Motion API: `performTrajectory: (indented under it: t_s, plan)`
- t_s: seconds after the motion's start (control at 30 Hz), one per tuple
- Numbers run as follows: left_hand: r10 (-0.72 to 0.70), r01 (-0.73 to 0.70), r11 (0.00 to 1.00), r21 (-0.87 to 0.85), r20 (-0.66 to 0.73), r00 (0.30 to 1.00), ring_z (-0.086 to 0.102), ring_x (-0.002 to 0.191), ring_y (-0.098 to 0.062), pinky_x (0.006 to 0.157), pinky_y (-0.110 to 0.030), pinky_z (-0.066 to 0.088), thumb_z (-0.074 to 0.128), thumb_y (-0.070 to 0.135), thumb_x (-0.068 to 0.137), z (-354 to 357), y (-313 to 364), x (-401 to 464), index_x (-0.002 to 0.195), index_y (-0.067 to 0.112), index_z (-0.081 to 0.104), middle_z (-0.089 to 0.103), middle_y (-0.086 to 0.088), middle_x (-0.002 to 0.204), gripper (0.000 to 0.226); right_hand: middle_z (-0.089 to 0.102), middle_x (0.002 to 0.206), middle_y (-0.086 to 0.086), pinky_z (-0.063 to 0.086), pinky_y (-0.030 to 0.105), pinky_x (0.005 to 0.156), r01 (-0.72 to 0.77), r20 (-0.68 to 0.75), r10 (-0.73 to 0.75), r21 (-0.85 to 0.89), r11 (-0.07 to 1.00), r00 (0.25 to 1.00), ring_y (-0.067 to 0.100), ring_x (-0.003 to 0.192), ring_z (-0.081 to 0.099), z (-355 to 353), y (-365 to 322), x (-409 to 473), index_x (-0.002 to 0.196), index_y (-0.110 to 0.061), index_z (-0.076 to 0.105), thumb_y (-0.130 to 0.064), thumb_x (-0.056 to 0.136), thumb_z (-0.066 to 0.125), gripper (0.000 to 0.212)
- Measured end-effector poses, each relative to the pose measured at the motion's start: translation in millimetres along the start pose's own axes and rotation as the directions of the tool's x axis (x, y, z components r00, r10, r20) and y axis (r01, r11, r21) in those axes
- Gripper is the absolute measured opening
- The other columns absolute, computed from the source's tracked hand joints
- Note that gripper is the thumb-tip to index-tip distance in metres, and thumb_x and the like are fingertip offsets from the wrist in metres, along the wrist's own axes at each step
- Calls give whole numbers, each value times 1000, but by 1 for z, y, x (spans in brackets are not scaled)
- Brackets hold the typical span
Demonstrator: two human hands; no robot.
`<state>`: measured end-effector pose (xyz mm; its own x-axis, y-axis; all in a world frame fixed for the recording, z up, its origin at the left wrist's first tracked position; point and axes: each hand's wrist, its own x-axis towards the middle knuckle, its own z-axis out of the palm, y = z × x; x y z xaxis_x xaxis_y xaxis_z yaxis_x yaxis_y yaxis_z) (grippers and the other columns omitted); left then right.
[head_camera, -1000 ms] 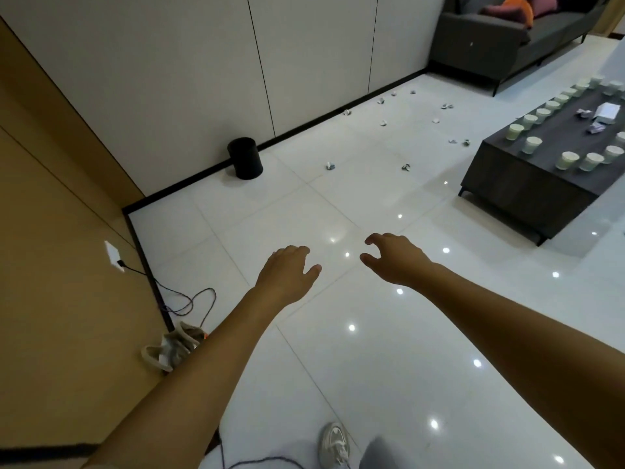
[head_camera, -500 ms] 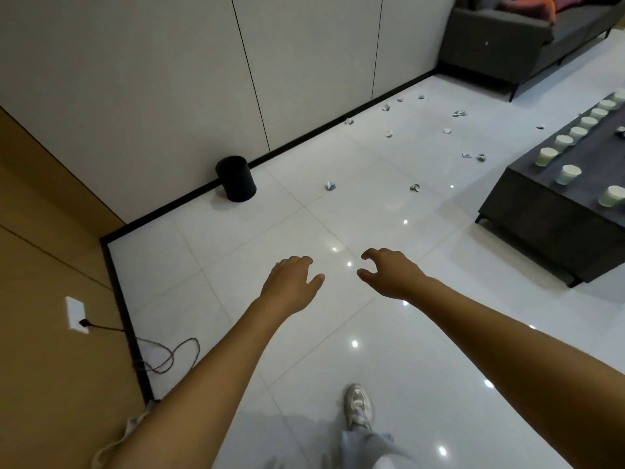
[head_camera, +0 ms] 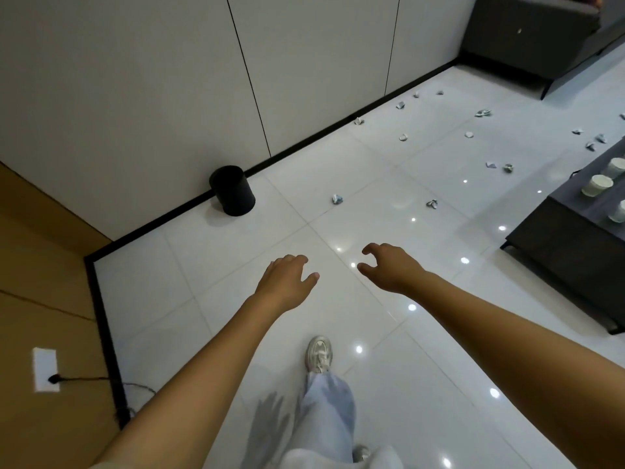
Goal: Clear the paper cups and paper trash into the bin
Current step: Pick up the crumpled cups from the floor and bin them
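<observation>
The black cylindrical bin (head_camera: 232,190) stands upright, mouth up, against the white wall's baseboard at centre left. Crumpled paper scraps (head_camera: 337,199) dot the glossy white tiled floor (head_camera: 372,164); paper cups (head_camera: 597,185) sit upright on the dark table (head_camera: 558,245) at right. Left hand (head_camera: 287,282) and right hand (head_camera: 392,267) hang loosely curled, holding nothing.

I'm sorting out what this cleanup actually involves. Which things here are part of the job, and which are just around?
Part of the job:
black bin
crumpled paper on the floor
paper cups on the low table

Just around:
sofa
wall socket with a cable plugged in

Both hands hold nothing.
</observation>
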<state>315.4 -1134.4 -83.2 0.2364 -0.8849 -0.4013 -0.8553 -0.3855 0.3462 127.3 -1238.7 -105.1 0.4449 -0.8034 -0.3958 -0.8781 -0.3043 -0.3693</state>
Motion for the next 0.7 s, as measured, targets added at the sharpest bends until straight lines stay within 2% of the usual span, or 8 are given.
performTrajectory:
  t_s: [0.37,0.53,0.7]
  plan:
    - [56,-56,998,41,8,998,34,135,-23,109,-34,31,41,44,98,-117,-19,220,144,14,34,39,-6,145,55,49,135,6,42,45,100,-56,-22,58,60,997,998,27,124,46,-85,-39,211,137,-22,43,-44,96,45,47]
    - [89,-91,995,38,57,994,34,135,-24,109,-34,31,41,44,98,-142,-9,305,144,15,34,39,-6,145,55,49,136,6,42,45,100,-92,1,92,69,993,996,27,124,46,-109,-31,285,138,-21,43,-44,95,47,48]
    - [65,-67,998,17,83,994,33,135,-25,111,-35,31,41,44,98,-159,0,403,145,15,32,38,-7,147,56,47,138,9,43,44,100,-97,32,95,50,994,995,29,124,46,-136,-12,379,138,-21,43,-44,96,48,49]
